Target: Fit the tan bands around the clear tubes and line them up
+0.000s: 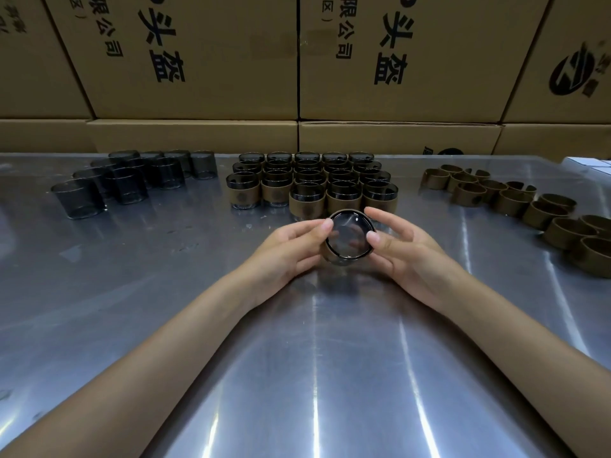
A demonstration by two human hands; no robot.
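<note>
Both hands hold one clear tube (349,235) btwn them, just above the steel worktop (297,358), open mouth tilted toward the camera. Left hand (291,247) at tube's 9 o'clock, thumb on the rim; right hand (401,246) at 3 o'clock, thumb on the rim, fingers curled round the far side. A tan band (325,256) shows low on the tube's wall. Banded tubes (310,183) stand in rows at 12 o'clock, just beyond the fingers. Bare tubes (129,180) at 10 o'clock, loose bands (515,200) at 2 o'clock. Cardboard boxes (297,61) behind.
</note>
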